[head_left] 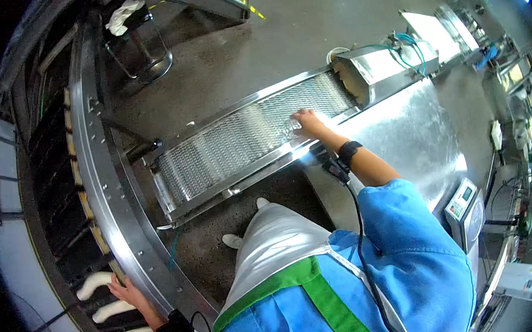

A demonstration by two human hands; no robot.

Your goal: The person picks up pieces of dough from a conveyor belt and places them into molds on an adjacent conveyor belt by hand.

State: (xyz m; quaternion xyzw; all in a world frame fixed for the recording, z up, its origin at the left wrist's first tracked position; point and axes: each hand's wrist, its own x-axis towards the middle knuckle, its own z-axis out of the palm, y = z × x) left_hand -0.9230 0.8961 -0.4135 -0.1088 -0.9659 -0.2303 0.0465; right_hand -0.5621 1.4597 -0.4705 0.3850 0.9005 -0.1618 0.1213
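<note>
Several long white pieces lie in dark slots at the lower left. My left hand (129, 292) reaches over the metal rail (115, 228) there, its fingers spread beside the uppermost white piece (95, 283); no piece is seen in its grasp. Over the near edge of the wire mesh conveyor (232, 142) is my right hand (305, 122), with its fingers bent. Whether something small lies between those fingers is too unclear to tell. Black straps with cables are round both wrists.
A steel table (404, 133) adjoins the conveyor on the right, with a scale (461, 201) at its near corner. A metal housing (375, 72) covers the conveyor's far end. A stool (155, 66) stands at the upper left. My shoes are below the conveyor.
</note>
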